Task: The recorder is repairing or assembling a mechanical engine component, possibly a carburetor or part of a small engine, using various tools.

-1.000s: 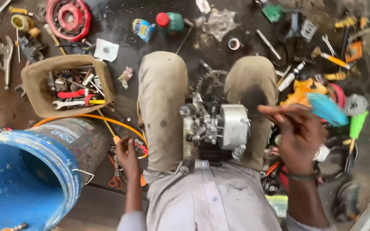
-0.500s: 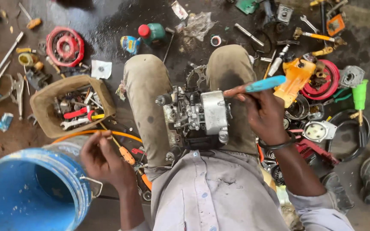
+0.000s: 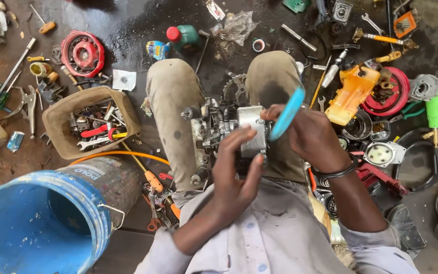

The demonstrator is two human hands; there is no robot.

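A small grey metal engine block (image 3: 218, 128) rests between my knees on my lap. My left hand (image 3: 235, 172) lies against its near side with fingers spread over the pale housing. My right hand (image 3: 307, 133) grips a light blue toothbrush (image 3: 287, 113), whose head is pressed to the right side of the engine. My khaki trouser legs flank the engine on both sides.
A blue bucket (image 3: 36, 223) stands at lower left. A tan tray (image 3: 57, 120) of wrenches and tools sits left of my knee. A red recoil cover (image 3: 81, 53), an orange housing (image 3: 352, 94), a green nozzle (image 3: 435, 108) and several loose tools litter the oily floor.
My left hand has come up from beside my thigh onto the engine. My right hand has swung the toothbrush in against the engine's right side.
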